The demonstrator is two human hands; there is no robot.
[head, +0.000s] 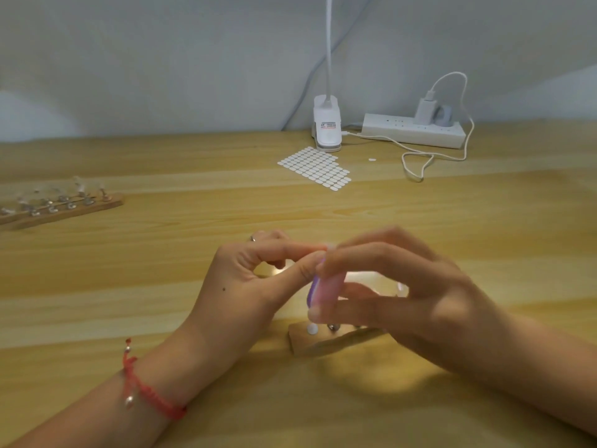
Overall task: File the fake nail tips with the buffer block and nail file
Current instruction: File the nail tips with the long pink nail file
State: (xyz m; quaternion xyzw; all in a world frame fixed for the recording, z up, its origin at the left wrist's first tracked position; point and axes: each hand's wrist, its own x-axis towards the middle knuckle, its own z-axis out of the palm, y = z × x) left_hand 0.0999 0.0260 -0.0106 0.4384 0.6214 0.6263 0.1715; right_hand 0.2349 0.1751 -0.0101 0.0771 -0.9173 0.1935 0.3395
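closest to me is my left wrist with the red string bracelet, and up from it my left hand pinching something tiny between thumb and forefinger, pretty sure it's a nail tip but it's too small and blurry to swear on it. my right hand is wrapped around the pink and purple buffer block, held upright and pressed right up against that pinch, so i'd say i'm mid-buffing on one tip. below my hands sits a small wooden stand with a white sticky dot and a bare metal peg, looks like tips go back there after. off to the left another wooden rack holds a row of clear tips, can't tell which are done. no nail file anywhere in view, so i figure that part is still to come, plenty left
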